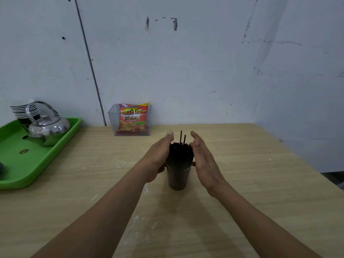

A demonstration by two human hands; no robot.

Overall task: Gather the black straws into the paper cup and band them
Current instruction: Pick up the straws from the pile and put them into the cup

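Note:
A dark paper cup (177,178) stands upright in the middle of the wooden table (242,183). A bundle of black straws (181,152) stands in it, and two straws poke up higher than the others. My left hand (160,157) is flat against the left side of the bundle, its thumb near the cup's rim. My right hand (203,161) is flat at the right side of the bundle, fingers straight and together. Both palms face the straws. No band is visible.
A green tray (37,161) at the left holds a metal kettle (46,127) and a stack of paper cups (24,110). A clear box (113,118) with a red snack packet (133,118) stands at the back against the wall.

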